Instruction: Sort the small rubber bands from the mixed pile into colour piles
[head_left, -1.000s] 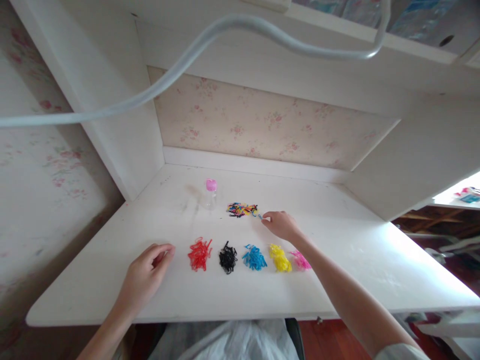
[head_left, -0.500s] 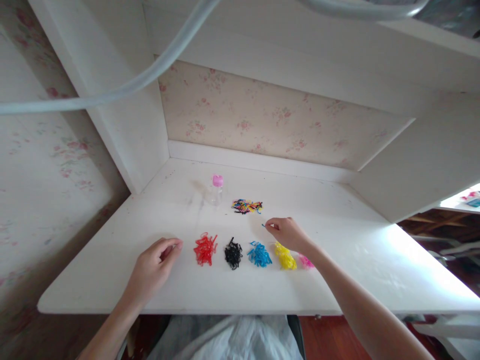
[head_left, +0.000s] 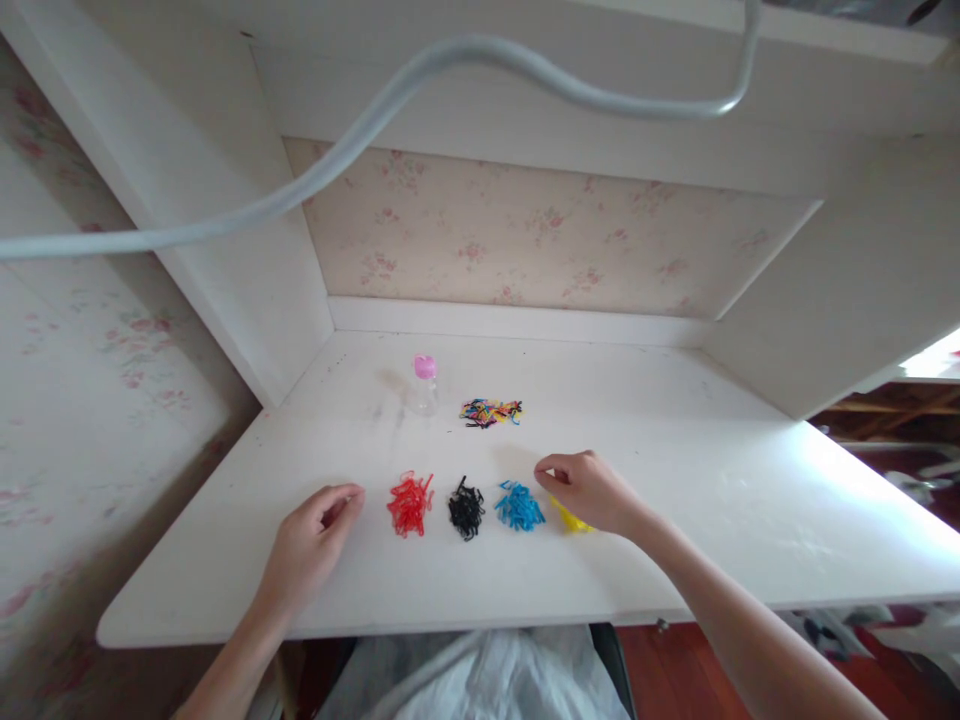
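My left hand (head_left: 311,540) rests on the table left of a pile of red rubber bands (head_left: 410,504). Its thumb and forefinger are pinched together, and whatever may be between them is hidden. My right hand (head_left: 589,487) hovers beside the pile of blue rubber bands (head_left: 519,507), fingertips closed in a pinch. Anything in that pinch is too small to make out. Beneath this hand lies a yellow pile (head_left: 574,517), partly covered. Black rubber bands (head_left: 466,508) sit between the red and blue ones. Farther back is a mixed-colour heap (head_left: 490,412).
A small clear bottle with a pink cap (head_left: 425,385) stands behind the red pile. The white table (head_left: 360,590) has raised panels at the back and sides. A pale cable (head_left: 315,175) crosses the upper view.
My right hand has drawn back from near the mixed heap toward the blue pile. The blue band seen at its fingertips no longer shows. The left hand stays put; the view has shifted.
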